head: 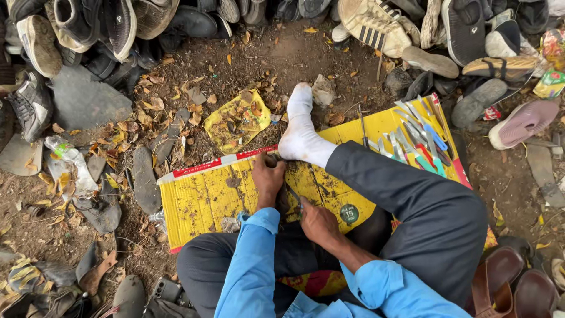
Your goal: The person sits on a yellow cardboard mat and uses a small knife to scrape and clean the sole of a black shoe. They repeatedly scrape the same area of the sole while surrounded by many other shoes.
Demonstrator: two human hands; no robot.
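I sit cross-legged on a yellow cardboard sheet laid on the dirt. My left hand presses down on a small dark piece at the sheet's far edge, beside my foot in a white sock. My right hand is closed around a thin metal tool whose tip points toward the left hand. The piece under the hands is mostly hidden. Blue sleeves cover both forearms.
Several knives and metal tools lie on the sheet at right. Worn shoes and sandals ring the spot at top, left and right. A loose dark sole, a crumpled yellow wrapper and dry leaves lie on the dirt.
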